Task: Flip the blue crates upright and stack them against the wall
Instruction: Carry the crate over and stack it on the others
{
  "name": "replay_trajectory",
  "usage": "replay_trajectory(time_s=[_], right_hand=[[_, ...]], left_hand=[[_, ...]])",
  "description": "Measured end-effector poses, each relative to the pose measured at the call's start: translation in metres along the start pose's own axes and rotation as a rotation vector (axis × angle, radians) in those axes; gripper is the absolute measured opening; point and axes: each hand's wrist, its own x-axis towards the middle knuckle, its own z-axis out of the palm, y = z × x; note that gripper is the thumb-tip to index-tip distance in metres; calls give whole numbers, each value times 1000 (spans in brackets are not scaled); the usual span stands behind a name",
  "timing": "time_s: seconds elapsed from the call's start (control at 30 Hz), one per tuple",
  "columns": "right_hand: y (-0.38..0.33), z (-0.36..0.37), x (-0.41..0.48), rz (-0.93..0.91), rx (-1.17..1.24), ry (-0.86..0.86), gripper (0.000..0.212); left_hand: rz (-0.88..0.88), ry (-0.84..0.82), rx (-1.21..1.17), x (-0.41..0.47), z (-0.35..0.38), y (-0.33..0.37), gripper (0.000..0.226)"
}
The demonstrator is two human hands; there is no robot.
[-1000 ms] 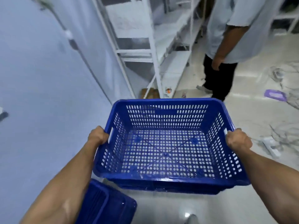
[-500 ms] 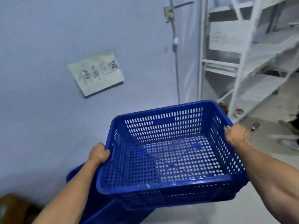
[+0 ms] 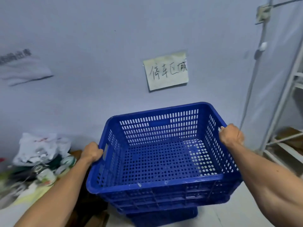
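Note:
A perforated blue crate (image 3: pixel 164 158) is upright in front of me, its open top facing up. My left hand (image 3: pixel 91 152) grips its left rim by the handle slot. My right hand (image 3: pixel 231 135) grips the right rim. Directly beneath it I see part of another blue crate (image 3: pixel 164 217), mostly hidden; whether the two touch I cannot tell. The pale blue wall (image 3: pixel 98 46) stands just behind the crates.
A paper sign (image 3: pixel 166 71) with handwriting hangs on the wall above the crate. A heap of plastic bags and cans (image 3: pixel 42 158) lies on the floor at the left. White metal shelving (image 3: pixel 288 112) stands at the right, beside a wall pipe (image 3: pixel 255 66).
My view has swung left toward the wall, and the person has left the frame. Held in both hands, the crate has moved over the lower blue crate, close to the wall.

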Motion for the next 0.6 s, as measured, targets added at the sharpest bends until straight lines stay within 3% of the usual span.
replay_trajectory(time_s=[0.3,0.6], right_hand=[[-70,56,28,-191,46,-114,33],[-103,101,30,-239,30,-165,32]], left_hand=[[-243,78,-107,-16,-3,-22,19],[-408,117,-203,13,-1,-40,58]])
